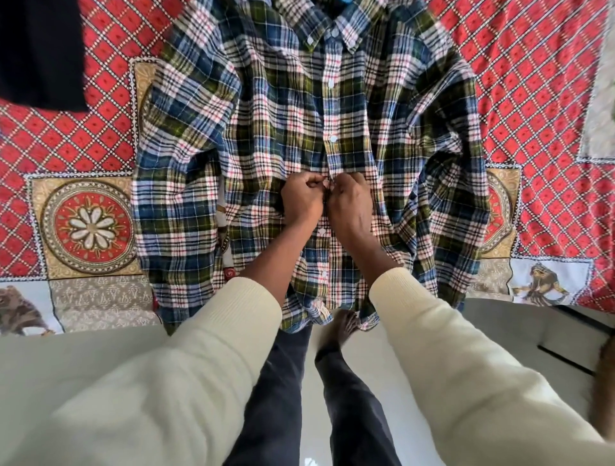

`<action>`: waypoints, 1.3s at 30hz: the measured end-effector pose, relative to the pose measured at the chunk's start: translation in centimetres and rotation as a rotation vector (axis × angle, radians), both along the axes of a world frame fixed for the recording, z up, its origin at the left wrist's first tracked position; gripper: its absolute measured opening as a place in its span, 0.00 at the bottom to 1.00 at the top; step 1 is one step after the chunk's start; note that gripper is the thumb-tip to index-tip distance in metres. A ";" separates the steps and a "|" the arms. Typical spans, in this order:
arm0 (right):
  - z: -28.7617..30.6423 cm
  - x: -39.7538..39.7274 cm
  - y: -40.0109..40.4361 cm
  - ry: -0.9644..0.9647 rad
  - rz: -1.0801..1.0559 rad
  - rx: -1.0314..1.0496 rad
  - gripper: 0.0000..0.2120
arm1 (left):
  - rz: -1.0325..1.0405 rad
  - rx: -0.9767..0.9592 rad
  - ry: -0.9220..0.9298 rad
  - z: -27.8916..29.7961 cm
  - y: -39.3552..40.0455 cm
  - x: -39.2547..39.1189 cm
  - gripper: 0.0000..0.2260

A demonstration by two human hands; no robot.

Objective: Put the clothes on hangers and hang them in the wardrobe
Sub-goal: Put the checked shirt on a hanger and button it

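A plaid shirt [273, 109] in blue, green, white and red lies flat, front up, on the bed, its collar at the far side and its hem hanging over the near edge. My left hand [301, 199] and my right hand [351, 199] meet at the button placket about halfway down. Both pinch the fabric edges at a white button there. Buttons above that spot look fastened. A bit of blue shows inside the collar [346, 2]; I cannot tell if it is a hanger.
The bed wears a red diamond-patterned cover [549, 83] with gold medallion panels. A dark garment [40, 50] lies at the far left corner. My legs and bare feet stand on the pale floor [100, 352] at the bed's near edge.
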State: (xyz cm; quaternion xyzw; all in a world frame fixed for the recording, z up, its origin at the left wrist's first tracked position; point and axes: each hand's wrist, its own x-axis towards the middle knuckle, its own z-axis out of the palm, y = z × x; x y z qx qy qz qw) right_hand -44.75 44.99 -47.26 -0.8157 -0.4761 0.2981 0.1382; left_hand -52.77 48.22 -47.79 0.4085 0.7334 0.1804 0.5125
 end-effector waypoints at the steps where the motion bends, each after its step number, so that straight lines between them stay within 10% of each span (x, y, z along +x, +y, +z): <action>1: -0.2 0.1 0.2 0.067 -0.072 -0.001 0.10 | -0.005 0.015 0.009 0.0 0.0 0.0 0.05; 12: 0.5 2.1 1.9 0.693 -0.681 -0.243 0.14 | -0.048 -0.135 -0.034 0.3 -0.3 0.3 0.04; 18: 1.1 2.8 1.9 0.818 -0.669 -0.312 0.11 | 0.060 -0.187 -0.062 1.2 -0.5 1.3 0.08; 39: 0.5 3.0 0.8 0.710 -0.412 -0.164 0.05 | 0.219 -0.241 -0.219 1.3 -0.6 0.2 0.04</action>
